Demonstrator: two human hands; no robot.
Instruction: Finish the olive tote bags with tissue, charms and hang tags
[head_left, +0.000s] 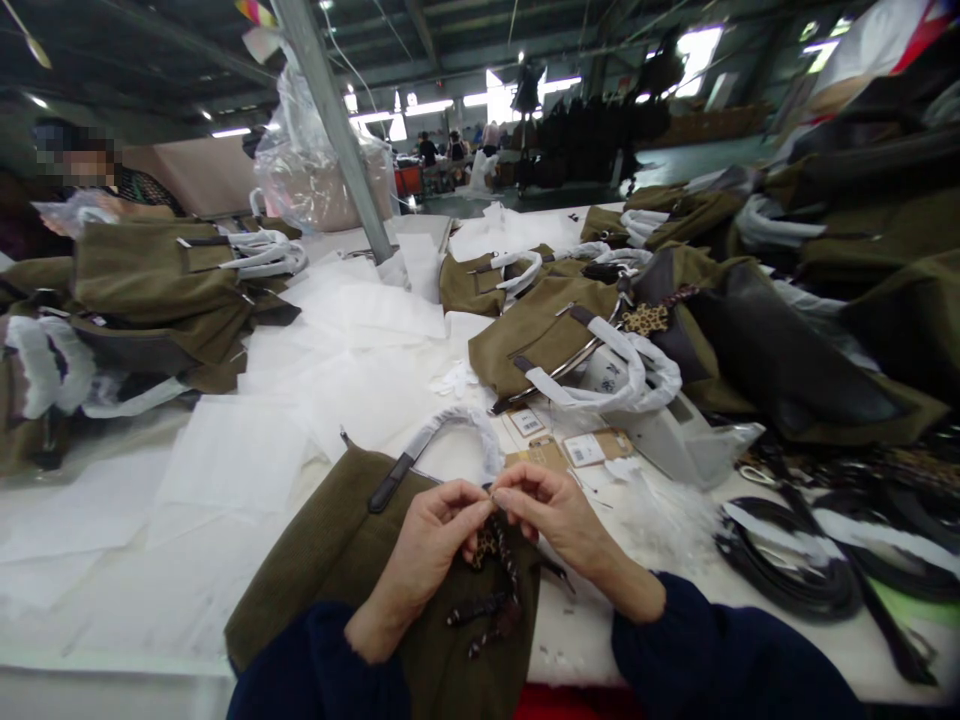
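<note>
White table [581,632] below, left hand [433,530] and right hand [564,515] pinch narrowly (on what, unclear) above a bag [337,540].

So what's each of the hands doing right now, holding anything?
Left hand: pinched closed over the green bag; anything held is too small to tell.
Right hand: pinched closed beside the left; likewise, can't tell what it holds.

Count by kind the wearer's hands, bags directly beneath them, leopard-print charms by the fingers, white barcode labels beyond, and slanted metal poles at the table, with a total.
Left hand and right hand: 2
Olive bag beneath them: 1
Leopard-print charm: 1
White barcode labels: 2
Slanted metal pole: 1
Total: 7
</note>
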